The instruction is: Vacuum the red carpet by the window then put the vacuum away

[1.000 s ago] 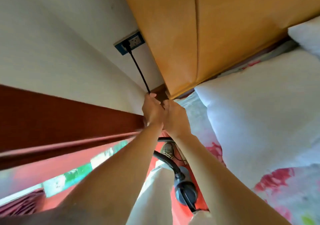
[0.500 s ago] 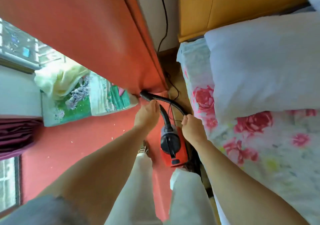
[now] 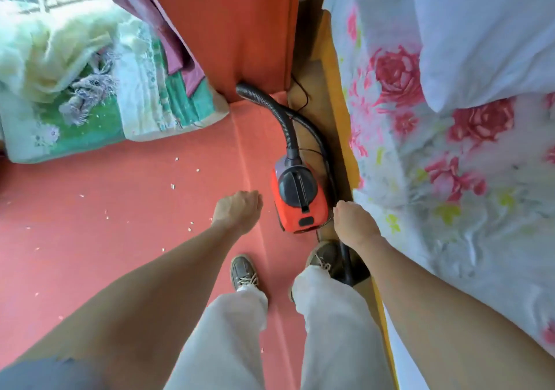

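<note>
The vacuum [image 3: 297, 200] is stood at the right edge of the carpet [image 3: 120, 239], just beside the bed [image 3: 450, 179], with its hose [image 3: 282, 119] arched away ahead of it. The right hand [image 3: 354, 224] is closed round the black wand [image 3: 345, 259]; the left hand [image 3: 237, 209] is curled, with nothing seen in it. Hazards: the cord [image 3: 305, 101] lies slack beside the hose — it may be snagged underfoot or drawn in; crumbs [image 3: 190, 228] may be trodden in by the shoes [image 3: 243, 272]. Counted: one vacuum, one hose, one wand, two hands, two shoes; crumbs — too small to count exactly.
</note>
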